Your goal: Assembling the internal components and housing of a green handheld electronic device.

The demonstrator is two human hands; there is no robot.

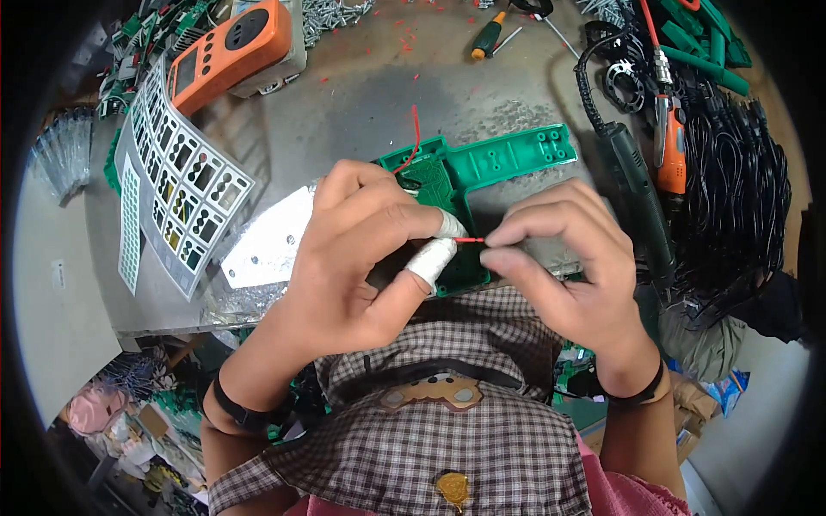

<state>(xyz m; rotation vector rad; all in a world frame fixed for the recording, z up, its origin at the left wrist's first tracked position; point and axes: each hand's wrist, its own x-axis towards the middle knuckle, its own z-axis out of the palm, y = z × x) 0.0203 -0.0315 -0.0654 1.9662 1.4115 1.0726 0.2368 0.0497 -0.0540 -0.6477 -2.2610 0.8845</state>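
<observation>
In front of me, my left hand (353, 258) pinches a thin red wire (469, 240) between thumb and index finger, both wrapped in white tape. My right hand (576, 254) is closed at the wire's other end, its thumb and index fingertips bent toward each other there. Beneath both hands lies an open green plastic housing (516, 161) with a long arm reaching to the right. A green circuit board (434, 183) sits inside it, partly covered by my left hand. Another red wire (418, 129) rises from the board and curves upward.
To the left are a sheet of stickers (185, 185) and an orange multimeter (232, 52). A screwdriver (488, 36) and loose screws (335, 19) lie at the back. On the right are an orange-handled power screwdriver (669, 146), a dark corded tool (637, 198) and bundled black cables (731, 189).
</observation>
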